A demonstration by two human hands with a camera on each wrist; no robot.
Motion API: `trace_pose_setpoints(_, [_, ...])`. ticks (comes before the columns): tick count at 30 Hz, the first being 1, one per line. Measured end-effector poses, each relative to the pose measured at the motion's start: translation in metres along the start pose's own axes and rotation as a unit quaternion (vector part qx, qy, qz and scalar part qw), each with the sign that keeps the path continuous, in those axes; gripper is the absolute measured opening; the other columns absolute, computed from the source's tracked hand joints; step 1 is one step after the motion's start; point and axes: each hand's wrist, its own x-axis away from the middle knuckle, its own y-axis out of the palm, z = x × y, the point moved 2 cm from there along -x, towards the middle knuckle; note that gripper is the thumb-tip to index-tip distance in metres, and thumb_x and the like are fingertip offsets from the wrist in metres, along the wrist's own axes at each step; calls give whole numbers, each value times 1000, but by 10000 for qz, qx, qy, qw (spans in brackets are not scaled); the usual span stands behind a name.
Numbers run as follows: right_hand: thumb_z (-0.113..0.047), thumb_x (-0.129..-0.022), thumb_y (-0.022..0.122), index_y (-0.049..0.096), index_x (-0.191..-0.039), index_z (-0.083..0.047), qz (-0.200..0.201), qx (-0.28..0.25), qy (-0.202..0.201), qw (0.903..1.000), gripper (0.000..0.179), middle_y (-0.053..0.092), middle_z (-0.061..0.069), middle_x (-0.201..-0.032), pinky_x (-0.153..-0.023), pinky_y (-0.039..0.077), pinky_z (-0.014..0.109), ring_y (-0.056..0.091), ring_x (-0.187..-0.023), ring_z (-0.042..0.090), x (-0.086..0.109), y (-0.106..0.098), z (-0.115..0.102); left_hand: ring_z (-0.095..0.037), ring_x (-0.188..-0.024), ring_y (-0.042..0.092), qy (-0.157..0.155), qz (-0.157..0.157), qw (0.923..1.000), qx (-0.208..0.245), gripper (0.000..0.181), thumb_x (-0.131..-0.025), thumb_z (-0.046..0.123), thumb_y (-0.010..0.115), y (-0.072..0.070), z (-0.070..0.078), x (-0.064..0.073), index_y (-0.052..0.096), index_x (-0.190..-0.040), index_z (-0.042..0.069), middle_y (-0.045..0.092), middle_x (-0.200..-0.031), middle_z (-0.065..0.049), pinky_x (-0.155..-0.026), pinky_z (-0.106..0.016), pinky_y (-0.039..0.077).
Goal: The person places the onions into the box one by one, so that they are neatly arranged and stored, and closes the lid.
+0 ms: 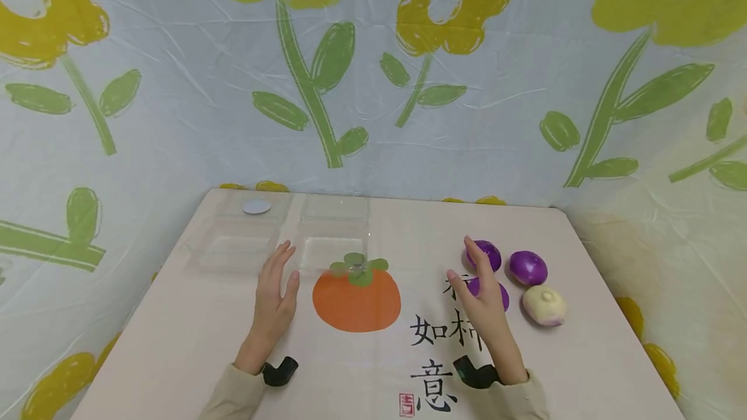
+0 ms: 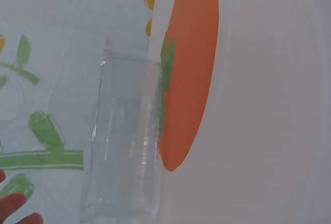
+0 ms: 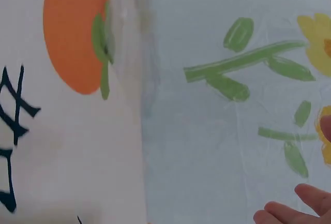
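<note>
My left hand (image 1: 273, 300) is held up over the left part of the table, fingers loosely extended, holding nothing. Nearest to it are two clear plastic containers, one at the left (image 1: 233, 255) and another (image 1: 334, 251) to its right. In the left wrist view, a clear container (image 2: 124, 136) shows above a few fingertips (image 2: 13, 200). My right hand (image 1: 484, 303), also without a grip, hovers over black writing and partly hides two glossy purple vegetables (image 1: 489, 255) (image 1: 498, 293). To their right sit a third purple vegetable (image 1: 528, 268) and a cream, turnip-like vegetable (image 1: 545, 306).
A pale table (image 1: 362, 374) carries a printed orange persimmon (image 1: 357, 303) and black characters (image 1: 434, 384). A white oval (image 1: 257, 206) shows at the left container's back part. Flower-printed cloth (image 1: 373, 135) stands around the back and sides.
</note>
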Motion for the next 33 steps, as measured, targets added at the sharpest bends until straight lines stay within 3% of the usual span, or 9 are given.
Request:
trace_pose_setpoints(2, [-9, -100, 59, 28, -155, -9, -213, -580, 187, 9979, 63, 27, 10, -160, -117, 21, 51, 21, -149, 29, 0, 7, 4, -41, -136, 40, -117, 93, 9996, 256, 44, -94, -1, 54, 3, -2, 2, 52, -138, -5, 48, -145, -22, -117, -33, 25])
trace_pose_setpoints(4, [-10, -102, 54, 24, -156, -8, -402, -1166, 390, 9916, 61, 23, 10, -162, -118, 23, 43, 18, -150, 29, 0, 15, 9, -42, -138, 37, -242, 144, 9987, 426, 47, -93, -5, 54, 7, -4, 5, 48, -140, -6, 46, -146, -23, -118, -28, 21])
trace_pose_setpoints(8, [-18, -106, 46, 16, -158, -8, -812, -2194, 870, 9683, 61, 14, 9, -165, -114, 26, 21, 10, -152, 27, 1, 36, 23, -44, -143, 27, -613, 152, 9960, 627, 58, -93, -10, 52, 13, -8, 12, 36, -148, -7, 36, -153, -25, -118, -22, 15])
trace_pose_setpoints(15, [-19, -109, 34, 1, -158, -2, -1381, -3517, 1196, 9181, 62, -3, 14, -166, -120, 2, 40, -3, -152, 29, 3, 75, 38, -59, -141, 12, -830, 121, 9923, 916, 59, -93, -13, 49, 11, 15, 13, 26, -147, -18, 22, -154, -37, -116, -19, 8])
trace_pose_setpoints(16, [-17, -108, 33, -1, -157, 0, -1413, -3697, 1196, 9105, 61, -4, 15, -165, -120, 0, 42, -4, -152, 30, 4, 80, 38, -57, -142, 11, -830, 104, 9922, 919, 60, -93, -11, 50, 12, 11, 15, 26, -148, -16, 21, -155, -35, -117, -20, 8])
trace_pose_setpoints(22, [-14, -108, 30, -3, -156, 4, -1608, -4234, 1393, 8806, 61, -7, 20, -164, -121, -1, 44, -7, -151, 33, 3, 110, 40, -35, -151, 5, -958, -125, 9921, 804, 66, -96, -2, 51, 24, -28, 33, 24, -156, 1, 18, -162, -19, -122, -41, 5])
trace_pose_setpoints(24, [-15, -108, 30, -3, -156, 3, -1724, -4276, 1520, 8743, 61, -8, 20, -164, -121, -1, 44, -7, -151, 32, 3, 118, 40, -35, -151, 5, -1024, -171, 9916, 769, 65, -97, -1, 51, 25, -30, 34, 23, -156, 1, 17, -163, -18, -122, -43, 5])
trace_pose_setpoints(29, [-15, -109, 27, -6, -155, 3, -1910, -4432, 1639, 8603, 60, -10, 21, -164, -122, -2, 42, -8, -151, 31, 1, 135, 41, -35, -150, 10, -1306, -229, 9882, 768, 66, -99, 1, 50, 26, -36, 36, 19, -158, 3, 14, -164, -16, -120, -26, 8])
trace_pose_setpoints(33, [-14, -109, 22, -8, -155, 3, -1984, -4647, 1682, 8464, 57, -10, 19, -164, -122, -2, 40, -8, -151, 30, -1, 144, 43, -33, -150, 10, -1897, -378, 9767, 928, 67, -102, 6, 48, 26, -42, 34, 12, -159, 4, 10, -164, -19, -118, -21, 9])
